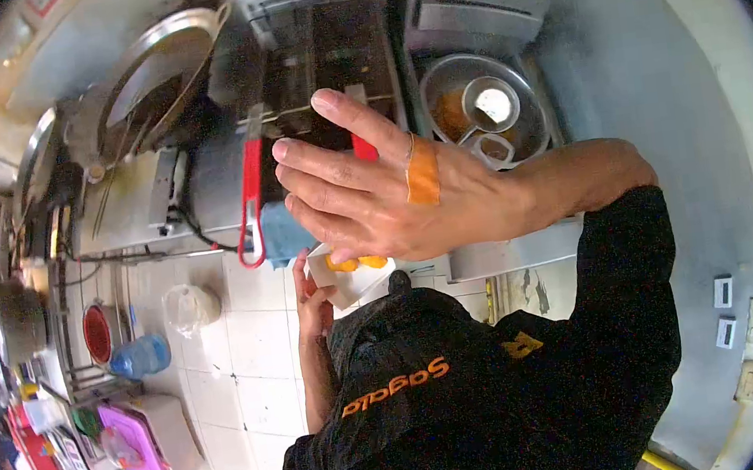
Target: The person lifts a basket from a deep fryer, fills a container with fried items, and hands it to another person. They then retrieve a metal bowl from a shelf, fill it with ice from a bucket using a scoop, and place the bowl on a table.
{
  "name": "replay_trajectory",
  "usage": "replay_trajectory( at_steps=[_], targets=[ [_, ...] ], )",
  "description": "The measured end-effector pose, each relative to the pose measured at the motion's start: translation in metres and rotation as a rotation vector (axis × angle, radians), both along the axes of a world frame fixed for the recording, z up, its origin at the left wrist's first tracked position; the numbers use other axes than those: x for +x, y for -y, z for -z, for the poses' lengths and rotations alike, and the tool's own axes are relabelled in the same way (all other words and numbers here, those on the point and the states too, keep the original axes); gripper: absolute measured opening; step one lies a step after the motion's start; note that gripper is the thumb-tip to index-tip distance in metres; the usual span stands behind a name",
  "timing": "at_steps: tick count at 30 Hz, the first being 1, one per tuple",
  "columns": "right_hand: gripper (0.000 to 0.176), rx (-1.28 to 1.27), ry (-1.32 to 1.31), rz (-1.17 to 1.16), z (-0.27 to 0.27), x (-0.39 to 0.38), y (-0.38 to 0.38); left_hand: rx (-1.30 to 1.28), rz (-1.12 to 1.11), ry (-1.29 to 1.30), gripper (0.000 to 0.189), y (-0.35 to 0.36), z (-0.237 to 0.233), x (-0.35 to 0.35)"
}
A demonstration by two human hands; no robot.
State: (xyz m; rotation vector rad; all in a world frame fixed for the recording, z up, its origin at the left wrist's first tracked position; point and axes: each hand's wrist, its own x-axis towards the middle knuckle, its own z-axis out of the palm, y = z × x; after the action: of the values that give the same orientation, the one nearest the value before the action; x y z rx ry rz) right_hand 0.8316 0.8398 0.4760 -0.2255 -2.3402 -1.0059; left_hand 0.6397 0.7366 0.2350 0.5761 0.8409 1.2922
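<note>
My right hand [380,188] is raised close to the camera, fingers stretched and spread, holding nothing visible. An orange strip like a plaster [422,171] lies across its back. Below it, my left hand [313,309] grips the side of a white paper food box [359,285] held near my body. Yellow-orange pieces of food [372,260] sit inside; my right hand hides part of the box. Beyond the right hand is a fryer basket's red handle [252,189], with a second red handle partly covered by the fingers.
A metal bowl [536,129] with a strainer [476,107] in it stands right of the fryer [319,56]. A blue cloth [286,234] hangs at the counter edge. Far left is a large wok [116,107]. A water bottle [141,356] and purple-lidded bin [139,448] are on the left.
</note>
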Motion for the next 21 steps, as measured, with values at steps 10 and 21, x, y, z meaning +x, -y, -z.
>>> replay_trajectory(
  at_steps=[10, 21],
  targets=[
    [0.033, -0.412, 0.332, -0.193, -0.058, -0.164, 0.089, 0.057, -0.287, -0.055, 0.080, 0.112, 0.026, -0.142],
    [0.050, -0.897, 1.050, -1.094, -0.177, -0.350, 0.204, -0.033, -0.852, -0.154, 0.080, 0.348, -0.015, -0.329]
  ],
)
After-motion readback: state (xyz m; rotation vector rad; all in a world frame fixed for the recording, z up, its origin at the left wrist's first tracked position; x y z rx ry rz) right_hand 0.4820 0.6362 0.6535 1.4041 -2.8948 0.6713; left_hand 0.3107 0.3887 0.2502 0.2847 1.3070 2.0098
